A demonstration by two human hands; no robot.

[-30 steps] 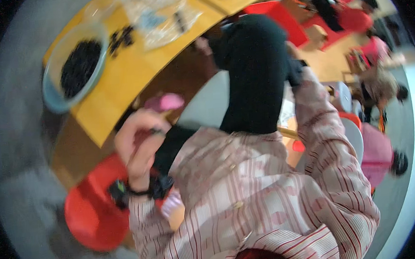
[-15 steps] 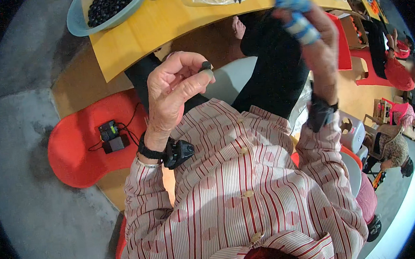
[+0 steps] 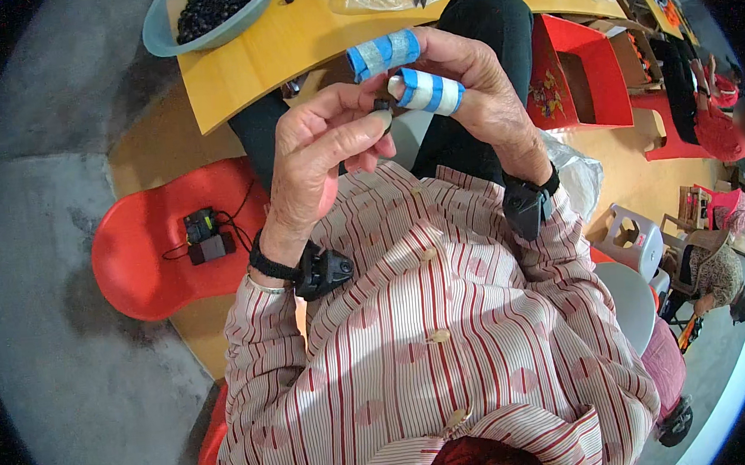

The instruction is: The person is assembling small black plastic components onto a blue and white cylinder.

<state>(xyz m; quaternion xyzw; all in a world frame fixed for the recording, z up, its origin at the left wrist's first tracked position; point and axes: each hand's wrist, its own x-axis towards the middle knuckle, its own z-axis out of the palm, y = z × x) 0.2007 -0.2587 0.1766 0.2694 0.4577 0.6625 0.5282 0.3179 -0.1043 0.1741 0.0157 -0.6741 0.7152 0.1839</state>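
Pinching black piece in left hand; right hand parted beside it; red box gold-printed.

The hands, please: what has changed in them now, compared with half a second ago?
The right hand, with blue-and-white wraps on two digits, has moved left, from out at the side to close by the left hand. Nothing was visibly let go; whether it touches the small black piece is unclear. The left hand still pinches that piece, and the red seat stays at the left.
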